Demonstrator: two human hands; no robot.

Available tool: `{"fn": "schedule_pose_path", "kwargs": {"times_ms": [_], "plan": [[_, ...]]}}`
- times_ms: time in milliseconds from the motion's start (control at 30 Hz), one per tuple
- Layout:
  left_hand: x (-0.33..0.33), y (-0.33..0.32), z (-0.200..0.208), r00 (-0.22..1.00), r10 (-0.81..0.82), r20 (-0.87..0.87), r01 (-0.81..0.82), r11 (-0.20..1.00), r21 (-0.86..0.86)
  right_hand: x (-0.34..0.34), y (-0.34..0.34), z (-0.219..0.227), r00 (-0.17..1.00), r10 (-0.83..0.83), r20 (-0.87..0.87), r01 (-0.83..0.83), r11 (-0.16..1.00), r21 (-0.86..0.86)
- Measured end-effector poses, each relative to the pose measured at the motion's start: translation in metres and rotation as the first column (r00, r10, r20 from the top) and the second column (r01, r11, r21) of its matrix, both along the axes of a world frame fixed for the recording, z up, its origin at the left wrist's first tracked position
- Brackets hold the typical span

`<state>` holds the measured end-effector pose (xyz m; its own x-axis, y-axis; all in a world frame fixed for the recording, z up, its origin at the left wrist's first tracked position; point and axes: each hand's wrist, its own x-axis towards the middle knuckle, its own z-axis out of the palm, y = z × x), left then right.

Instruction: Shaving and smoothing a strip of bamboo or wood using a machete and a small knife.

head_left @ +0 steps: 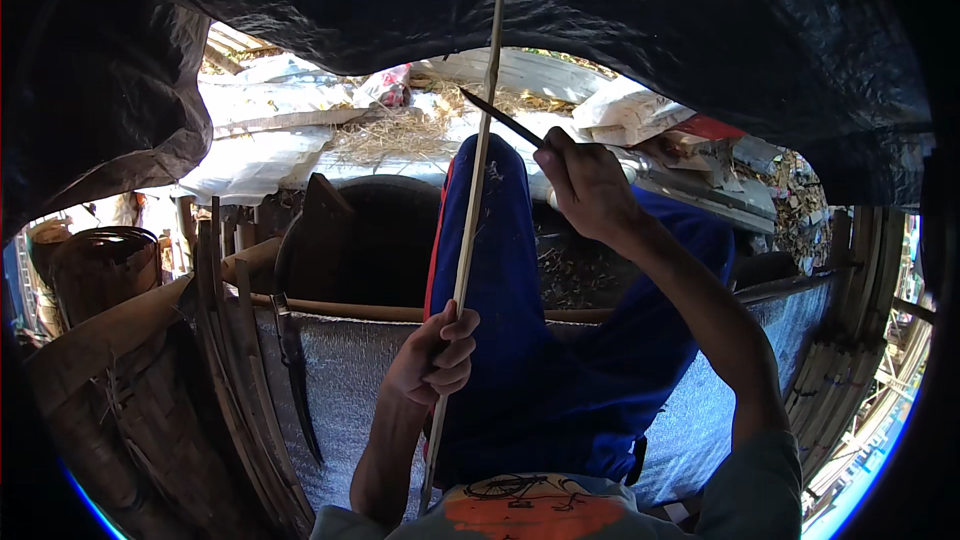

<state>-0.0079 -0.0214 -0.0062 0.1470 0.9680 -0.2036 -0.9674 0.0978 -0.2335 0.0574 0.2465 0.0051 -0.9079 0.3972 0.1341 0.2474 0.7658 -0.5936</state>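
A long, thin strip of pale wood, perhaps bamboo (472, 225), runs up from my lap past the raised knee in blue trousers (505, 240). My left hand (440, 355) is wrapped round its lower part. In my right hand (590, 185), above and to the right, is a knife (510, 122) with a narrow dark blade. The blade points up and left and crosses the strip's upper part; whether its edge touches the wood I cannot tell. My right fingers are closed round the handle, which they mostly hide.
Dark plastic sheeting (620, 10) hangs low across the top. A dark curved blade (295, 370) stands at the left, beside several upright wooden strips (225, 370). Silvery foil matting (345, 370) lies under me. Beyond my knees are straw (395, 135) and pale sheets (265, 160).
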Motion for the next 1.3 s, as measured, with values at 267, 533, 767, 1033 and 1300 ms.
{"fn": "schedule_pose_path", "kwargs": {"times_ms": [267,533,767,1033,1300], "plan": [[0.002,0.025,0.033,0.708,-0.290,-0.644,-0.042,0.893,-0.448,0.017,0.006,-0.009,0.988,0.044,0.149,-0.084,0.959,0.272],[0.017,0.029,0.032,0.426,-0.444,-0.789,-0.129,0.833,-0.538,0.037,-0.043,0.022,0.957,0.250,0.147,-0.255,0.967,0.017],[0.028,0.038,0.007,0.123,-0.523,-0.843,-0.283,0.796,-0.535,0.031,-0.040,0.018,0.765,0.269,0.586,-0.472,0.852,0.225],[0.034,0.031,0.011,-0.001,-0.558,-0.830,-0.316,0.788,-0.529,0.020,-0.007,0.033,0.935,0.100,0.340,-0.184,0.956,0.227],[0.040,0.034,0.004,-0.140,-0.529,-0.837,-0.358,0.815,-0.455,0.035,-0.028,0.019,0.814,0.224,0.537,-0.330,0.938,0.109]]}}
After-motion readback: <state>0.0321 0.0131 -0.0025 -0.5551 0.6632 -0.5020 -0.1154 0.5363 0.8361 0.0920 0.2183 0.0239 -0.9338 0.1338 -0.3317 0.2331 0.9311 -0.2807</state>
